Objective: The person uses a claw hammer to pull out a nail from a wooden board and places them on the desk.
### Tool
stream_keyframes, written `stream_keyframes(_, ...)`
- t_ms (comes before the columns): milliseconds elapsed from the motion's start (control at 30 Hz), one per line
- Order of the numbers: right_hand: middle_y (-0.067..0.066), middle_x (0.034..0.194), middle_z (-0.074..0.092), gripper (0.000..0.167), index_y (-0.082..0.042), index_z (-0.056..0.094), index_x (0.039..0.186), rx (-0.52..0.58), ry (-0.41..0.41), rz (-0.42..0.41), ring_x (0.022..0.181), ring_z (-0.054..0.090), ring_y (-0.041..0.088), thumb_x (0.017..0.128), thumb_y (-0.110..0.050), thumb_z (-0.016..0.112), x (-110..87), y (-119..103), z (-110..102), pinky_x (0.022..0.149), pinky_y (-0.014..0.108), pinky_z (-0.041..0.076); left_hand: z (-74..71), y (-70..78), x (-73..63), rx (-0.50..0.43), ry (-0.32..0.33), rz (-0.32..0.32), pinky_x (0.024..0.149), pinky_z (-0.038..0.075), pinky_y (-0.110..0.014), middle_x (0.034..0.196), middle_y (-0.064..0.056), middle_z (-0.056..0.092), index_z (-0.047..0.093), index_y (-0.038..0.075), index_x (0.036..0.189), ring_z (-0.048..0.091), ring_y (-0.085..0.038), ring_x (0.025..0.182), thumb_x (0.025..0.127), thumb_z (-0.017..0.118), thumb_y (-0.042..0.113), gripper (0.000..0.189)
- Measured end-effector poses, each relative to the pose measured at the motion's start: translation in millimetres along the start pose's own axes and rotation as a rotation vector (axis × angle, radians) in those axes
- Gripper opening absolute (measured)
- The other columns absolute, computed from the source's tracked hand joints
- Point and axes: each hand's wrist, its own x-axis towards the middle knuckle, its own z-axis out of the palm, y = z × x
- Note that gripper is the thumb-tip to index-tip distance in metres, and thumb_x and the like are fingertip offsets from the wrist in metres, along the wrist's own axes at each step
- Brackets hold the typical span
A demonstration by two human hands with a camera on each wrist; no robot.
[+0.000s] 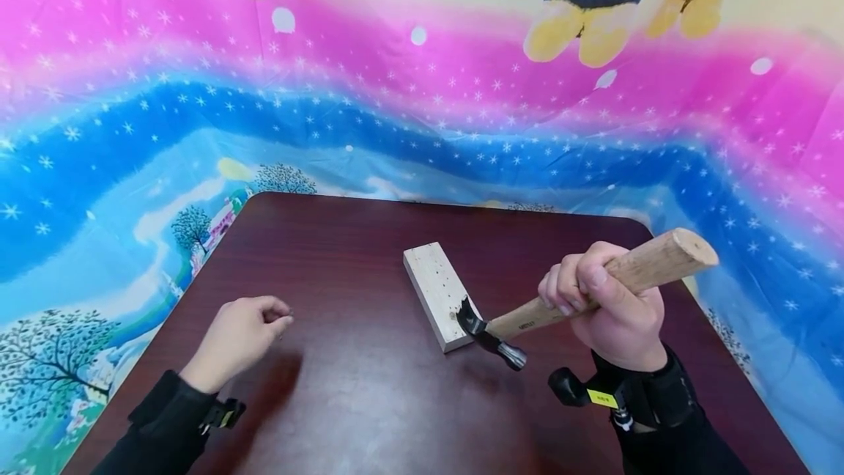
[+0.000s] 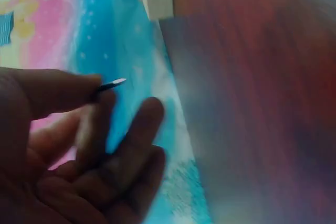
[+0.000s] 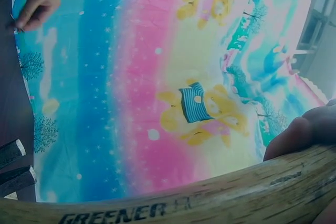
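My right hand [image 1: 613, 299] grips a claw hammer [image 1: 521, 322] by its wooden handle, fingers wrapped around it. The black head overlaps the near end of a pale wooden block [image 1: 435, 288] in the head view. Across the top of the block are small dark spots. Lettering shows on the handle [image 3: 157, 208] in the right wrist view, with the split claw [image 3: 18, 169] at the lower left. Over the table's left side, my left hand [image 1: 240, 332] pinches a small dark nail [image 2: 111, 84] between thumb and forefinger; one bright end sticks out, while the rest hides behind the fingertips.
The block lies on a dark reddish-brown table [image 1: 349, 387] with rounded far corners. A colourful printed cloth [image 1: 369, 94] hangs behind and around both sides of it. Each wrist wears a black strap with a small camera [image 1: 568, 387].
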Motion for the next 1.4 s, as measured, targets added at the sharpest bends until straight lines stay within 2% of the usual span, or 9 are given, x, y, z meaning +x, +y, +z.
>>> stream_keyframes(133, 0.007, 0.065, 0.03, 0.029, -0.002, 0.035, 0.077, -0.01, 0.025, 0.013, 0.056, 0.031, 0.02, 0.105, -0.001, 0.041, 2.1, 0.5, 1.3, 0.059, 0.034, 0.027, -5.1, -17.7, -14.3, 0.032, -0.163, -0.131, 0.061, 0.048, -0.037, 0.075, 0.004, 0.064, 0.075, 0.007, 0.096, 0.057, -0.014, 0.065, 0.094, 0.07, 0.014, 0.009)
stream_keyframes(267, 0.007, 0.063, 0.03, 0.03, -0.002, 0.036, 0.075, -0.018, 0.055, 0.031, 0.054, 0.031, 0.021, 0.104, 0.0, 0.042, 2.2, 1.4, 1.2, 0.057, 0.034, 0.026, -1.3, -27.6, -25.7, 0.049, -0.287, -0.207, 0.057, 0.042, -0.035, 0.064, 0.001, 0.059, 0.071, 0.013, 0.079, 0.053, -0.018, 0.058, 0.094, 0.069, 0.015, 0.015)
stream_keyframes(433, 0.008, 0.063, 0.031, 0.028, 0.0, 0.039, 0.076, -0.021, 0.064, 0.036, 0.054, 0.033, 0.021, 0.104, 0.0, 0.042, 2.4, 1.8, 0.9, 0.058, 0.035, 0.027, 7.3, -32.2, -35.5, 0.025, -0.335, -0.266, 0.05, 0.038, -0.033, 0.057, -0.002, 0.057, 0.065, 0.012, 0.065, 0.052, -0.02, 0.052, 0.092, 0.071, 0.012, 0.028)
stream_keyframes(600, 0.008, 0.063, 0.031, 0.028, 0.0, 0.039, 0.076, -0.013, 0.07, 0.033, 0.054, 0.032, 0.021, 0.104, 0.0, 0.042, 1.5, 2.2, 0.4, 0.058, 0.035, 0.026, 12.2, -32.7, -36.4, 0.005, -0.387, -0.303, 0.049, 0.041, -0.032, 0.059, -0.004, 0.059, 0.064, 0.009, 0.067, 0.055, -0.02, 0.052, 0.09, 0.07, 0.005, 0.024)
stream_keyframes(900, 0.008, 0.064, 0.032, 0.027, 0.0, 0.038, 0.078, -0.012, 0.051, 0.036, 0.056, 0.033, 0.022, 0.105, -0.001, 0.042, -0.6, 3.5, -1.0, 0.059, 0.036, 0.028, 14.8, -36.9, -34.0, 0.045, -0.41, -0.279, 0.049, 0.041, -0.032, 0.055, -0.005, 0.057, 0.061, 0.01, 0.069, 0.054, -0.02, 0.049, 0.087, 0.072, 0.003, 0.022)
stream_keyframes(1100, 0.009, 0.064, 0.032, 0.027, 0.001, 0.04, 0.078, -0.007, 0.064, 0.017, 0.056, 0.034, 0.022, 0.104, -0.001, 0.043, 1.3, 2.3, 0.0, 0.059, 0.036, 0.028, 12.5, -37.2, -32.9, 0.108, -0.415, -0.272, 0.05, 0.042, -0.032, 0.052, -0.005, 0.054, 0.06, 0.009, 0.059, 0.052, -0.02, 0.046, 0.087, 0.072, 0.005, 0.031)
stream_keyframes(1400, 0.009, 0.066, 0.033, 0.025, 0.002, 0.041, 0.079, -0.005, 0.067, 0.021, 0.057, 0.034, 0.022, 0.105, -0.001, 0.044, 0.9, 1.8, -1.7, 0.06, 0.036, 0.028, 13.5, -37.1, -32.8, 0.177, -0.37, -0.225, 0.05, 0.042, -0.031, 0.047, -0.001, 0.049, 0.06, 0.009, 0.052, 0.049, -0.017, 0.044, 0.086, 0.071, 0.007, 0.036)
